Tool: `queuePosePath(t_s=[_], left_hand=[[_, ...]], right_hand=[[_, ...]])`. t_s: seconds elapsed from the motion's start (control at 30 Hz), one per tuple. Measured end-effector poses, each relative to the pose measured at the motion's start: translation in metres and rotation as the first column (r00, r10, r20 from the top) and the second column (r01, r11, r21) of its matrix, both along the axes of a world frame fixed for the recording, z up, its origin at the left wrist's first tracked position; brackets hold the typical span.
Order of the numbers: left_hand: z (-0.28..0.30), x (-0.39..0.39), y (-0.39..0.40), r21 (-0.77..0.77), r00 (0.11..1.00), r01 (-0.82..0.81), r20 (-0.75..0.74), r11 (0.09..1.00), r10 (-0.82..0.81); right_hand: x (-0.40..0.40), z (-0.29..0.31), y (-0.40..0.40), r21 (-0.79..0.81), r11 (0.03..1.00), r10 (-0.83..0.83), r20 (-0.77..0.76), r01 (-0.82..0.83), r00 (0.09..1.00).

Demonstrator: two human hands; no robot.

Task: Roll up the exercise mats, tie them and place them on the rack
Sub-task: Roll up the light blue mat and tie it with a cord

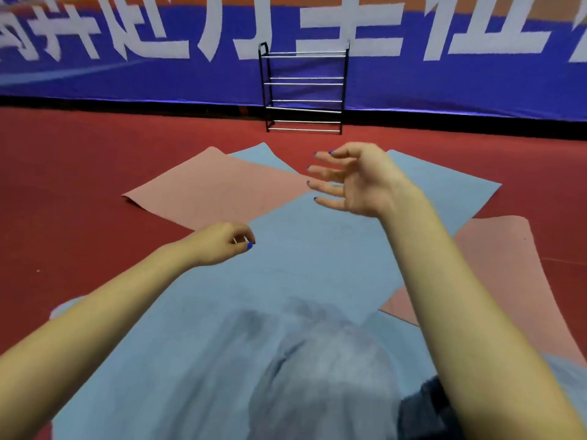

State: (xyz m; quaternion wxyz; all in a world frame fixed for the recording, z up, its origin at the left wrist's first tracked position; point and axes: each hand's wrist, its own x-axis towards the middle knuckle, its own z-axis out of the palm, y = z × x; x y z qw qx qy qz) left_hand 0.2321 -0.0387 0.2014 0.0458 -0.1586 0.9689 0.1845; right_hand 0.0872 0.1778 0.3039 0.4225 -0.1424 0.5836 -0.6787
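fingers (327, 176) of the right hand (359, 181) spread loose, left hand (222, 242) curled, above overlapping blue mats (317, 249) and pink mats (216, 185); rack (304, 90) before a white-lettered banner (127, 74).

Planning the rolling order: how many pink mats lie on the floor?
2: one pink mat at left, partly under the blue mat; another at right, also partly covered. More may be hidden.

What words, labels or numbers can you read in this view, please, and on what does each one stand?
Large white Chinese characters run along the blue banner behind the rack; their tops are cut off by the frame and they are blurred, so I cannot quote them reliably.
No text shows on the mats, the rack or the floor.
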Motion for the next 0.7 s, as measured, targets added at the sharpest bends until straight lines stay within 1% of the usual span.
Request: queuePosePath(t_s=[0.07,0.1,0.13,0.17,0.2,0.27,0.3,0.33,0.37,0.4,0.43,0.47,0.57,0.6,0.63,0.67,0.7], left_hand=[[-0.048,0.006,-0.005,-0.046,0.995,0.009,0.096,0.999,-0.004],[-0.073,0.009,-0.004,-0.048,0.99,0.014,0.137,0.999,-0.008],[-0.099,0.013,-0.001,-0.036,0.985,0.018,0.174,0.999,-0.012],[-0.126,0.019,0.004,-0.016,0.977,0.021,0.213,1.0,-0.017],[-0.153,0.025,0.011,0.007,0.966,0.021,0.258,1.0,-0.022],[-0.205,0.042,0.029,0.043,0.934,0.007,0.355,0.999,-0.022],[-0.228,0.051,0.04,0.047,0.913,-0.001,0.408,0.999,-0.018],[-0.247,0.062,0.051,0.04,0.891,-0.01,0.453,0.999,-0.009],[-0.262,0.072,0.062,0.029,0.872,-0.015,0.489,0.999,-0.001],[-0.274,0.082,0.072,0.019,0.851,-0.02,0.525,1.0,0.007],[-0.284,0.092,0.082,0.009,0.833,-0.025,0.553,1.0,0.015],[-0.294,0.103,0.091,-0.011,0.817,-0.036,0.575,0.999,0.036],[-0.323,0.134,0.107,-0.042,0.769,-0.131,0.626,0.991,0.128],[-0.331,0.144,0.108,-0.046,0.749,-0.168,0.643,0.985,0.158],[-0.339,0.154,0.107,-0.057,0.732,-0.183,0.659,0.981,0.175],[-0.341,0.162,0.106,-0.072,0.72,-0.182,0.67,0.981,0.183],[-0.343,0.17,0.103,-0.088,0.717,-0.165,0.673,0.982,0.181]], right_hand=[[0.0,0.021,-0.006,0.156,0.986,0.089,-0.235,-0.053,0.968],[0.001,0.025,-0.011,0.22,0.974,0.126,-0.322,-0.056,0.938],[0.004,0.023,-0.017,0.267,0.963,0.15,-0.38,-0.047,0.913],[0.009,0.016,-0.023,0.299,0.953,0.164,-0.406,-0.039,0.899],[0.014,0.001,-0.029,0.325,0.945,0.174,-0.401,-0.038,0.899],[0.025,-0.045,-0.039,0.387,0.917,0.225,-0.311,-0.093,0.923],[0.031,-0.072,-0.042,0.439,0.888,0.264,-0.243,-0.137,0.933],[0.035,-0.098,-0.043,0.515,0.837,0.326,-0.202,-0.183,0.924],[0.037,-0.12,-0.042,0.619,0.751,0.441,-0.212,-0.229,0.872],[0.036,-0.138,-0.04,0.722,0.643,0.569,-0.225,-0.256,0.791],[0.034,-0.151,-0.037,0.801,0.545,0.665,-0.234,-0.247,0.709],[0.031,-0.157,-0.035,0.844,0.483,0.724,-0.235,-0.234,0.649],[0.022,-0.162,-0.033,0.887,0.352,0.807,-0.126,-0.3,0.576],[0.022,-0.161,-0.033,0.908,0.299,0.837,-0.101,-0.295,0.538],[0.023,-0.162,-0.035,0.926,0.251,0.868,-0.087,-0.281,0.489],[0.024,-0.164,-0.037,0.936,0.22,0.894,-0.081,-0.274,0.44],[0.027,-0.164,-0.039,0.935,0.204,0.908,-0.07,-0.289,0.413]])
